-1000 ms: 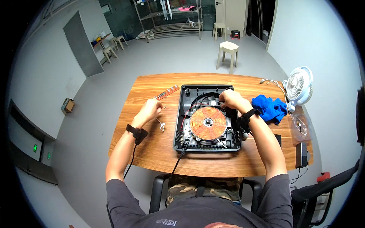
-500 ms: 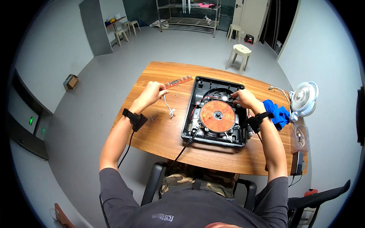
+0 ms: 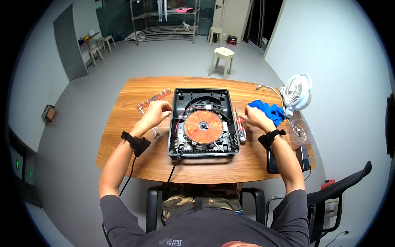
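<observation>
An opened black cooker housing (image 3: pixel 176 123) lies in the middle of the wooden table (image 3: pixel 123 140), with a round copper coil (image 3: pixel 203 125) and a fan inside. My left hand (image 3: pixel 155 113) hovers at the housing's left edge, fingers curled, nothing visible in it. A small white part (image 3: pixel 155 131) lies just below that hand. My right hand (image 3: pixel 254 117) is right of the housing, fingers closed, nothing seen in them. A red-handled screwdriver (image 3: pixel 240 127) lies between that hand and the housing. A blue cloth (image 3: pixel 271 110) sits just behind the right hand.
A narrow brown circuit strip (image 3: pixel 154 99) lies at the back left of the table. A white desk fan (image 3: pixel 297 92), a clear plastic bag (image 3: pixel 298 130) and two dark flat devices (image 3: pixel 303 159) crowd the right end. A stool (image 3: pixel 222 56) stands beyond; a black chair (image 3: pixel 337 193) at right.
My right hand has come off the housing's back right corner and now sits right of it by the screwdriver. My left hand moved in closer to the housing's left edge.
</observation>
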Available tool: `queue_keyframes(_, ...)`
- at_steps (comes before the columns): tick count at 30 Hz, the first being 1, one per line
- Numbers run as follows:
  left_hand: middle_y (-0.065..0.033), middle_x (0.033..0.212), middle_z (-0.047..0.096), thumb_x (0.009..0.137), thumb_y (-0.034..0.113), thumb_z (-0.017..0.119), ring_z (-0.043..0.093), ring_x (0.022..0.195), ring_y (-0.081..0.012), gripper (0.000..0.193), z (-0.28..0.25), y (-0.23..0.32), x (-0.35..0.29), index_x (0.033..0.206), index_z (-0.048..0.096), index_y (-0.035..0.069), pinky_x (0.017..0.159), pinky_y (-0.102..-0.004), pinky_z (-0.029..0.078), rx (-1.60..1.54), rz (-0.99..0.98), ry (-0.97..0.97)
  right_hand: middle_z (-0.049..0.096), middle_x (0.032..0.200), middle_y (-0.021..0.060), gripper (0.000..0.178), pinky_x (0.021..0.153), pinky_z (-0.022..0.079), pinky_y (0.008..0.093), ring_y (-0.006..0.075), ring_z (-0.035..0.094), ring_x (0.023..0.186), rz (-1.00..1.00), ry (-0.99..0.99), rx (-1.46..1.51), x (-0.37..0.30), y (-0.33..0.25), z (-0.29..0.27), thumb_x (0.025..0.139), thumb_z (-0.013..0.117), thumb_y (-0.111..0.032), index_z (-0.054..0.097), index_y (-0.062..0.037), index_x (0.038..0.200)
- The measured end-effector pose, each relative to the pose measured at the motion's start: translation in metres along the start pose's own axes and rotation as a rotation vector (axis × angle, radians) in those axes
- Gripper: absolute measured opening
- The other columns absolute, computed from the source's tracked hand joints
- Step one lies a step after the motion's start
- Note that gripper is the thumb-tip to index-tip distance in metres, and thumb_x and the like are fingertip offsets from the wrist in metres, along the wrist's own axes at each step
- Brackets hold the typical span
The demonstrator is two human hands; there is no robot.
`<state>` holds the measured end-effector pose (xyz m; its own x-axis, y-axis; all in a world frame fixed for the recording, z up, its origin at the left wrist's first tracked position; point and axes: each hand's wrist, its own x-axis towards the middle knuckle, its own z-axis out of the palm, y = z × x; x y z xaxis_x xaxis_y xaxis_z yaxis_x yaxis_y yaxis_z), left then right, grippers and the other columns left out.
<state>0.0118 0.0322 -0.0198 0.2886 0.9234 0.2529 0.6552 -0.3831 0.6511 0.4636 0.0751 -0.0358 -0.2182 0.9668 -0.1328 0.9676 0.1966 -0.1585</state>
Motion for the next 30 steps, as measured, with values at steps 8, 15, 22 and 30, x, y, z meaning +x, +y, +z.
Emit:
queue_keyframes(8, -0.0139, 0.089, 0.076, 0.088, 0.001, 0.071, 0.074, 0.08, -0.0172, 0.014, 0.027, 0.032, 0.014, 0.101, 0.075, -0.003, 0.073, -0.0302, 0.059, -0.035, 0.119, -0.026, 0.071, 0.097, 0.032, 0.063, 0.083, 0.056, 0.05, 0.0449, 0.07, 0.095, -0.021, -0.239, -0.016, -0.042, -0.032, 0.008, 0.093, 0.063, -0.054, 0.064, 0.0069, 0.108)
queue_keyframes(15, -0.0114, 0.084, 0.076, 0.091, 0.006, 0.07, 0.073, 0.075, -0.0138, 0.014, 0.026, 0.044, 0.015, 0.099, 0.076, -0.004, 0.07, -0.0285, 0.059, -0.091, -0.037, -0.056, 0.069, 0.101, 0.0346, 0.058, 0.085, 0.056, 0.0516, 0.0481, 0.069, 0.095, 0.052, -0.151, 0.081, -0.041, -0.015, 0.035, 0.087, 0.063, -0.042, 0.059, 0.0119, 0.11)
queue_keyframes(22, -0.0083, 0.085, 0.076, 0.093, 0.007, 0.069, 0.072, 0.076, -0.0114, 0.013, 0.026, 0.032, 0.013, 0.1, 0.074, -0.003, 0.071, -0.0273, 0.058, -0.269, -0.056, 0.022, 0.067, 0.098, 0.029, 0.038, 0.081, 0.05, 0.0513, 0.0466, 0.065, 0.096, 0.013, 0.348, 0.325, -0.036, 0.022, 0.021, 0.097, 0.06, -0.032, 0.054, 0.0013, 0.115)
queue_keyframes(30, -0.0095, 0.09, 0.075, 0.097, 0.012, 0.069, 0.072, 0.08, -0.0128, 0.016, 0.025, 0.029, 0.019, 0.103, 0.072, -0.002, 0.069, -0.025, 0.058, -0.573, -0.087, 0.011, 0.068, 0.085, 0.0185, 0.032, 0.069, 0.051, 0.0361, 0.0242, 0.065, 0.076, -0.342, 0.433, 0.581, -0.058, -0.037, -0.031, 0.098, 0.069, -0.03, 0.065, 0.0007, 0.109)
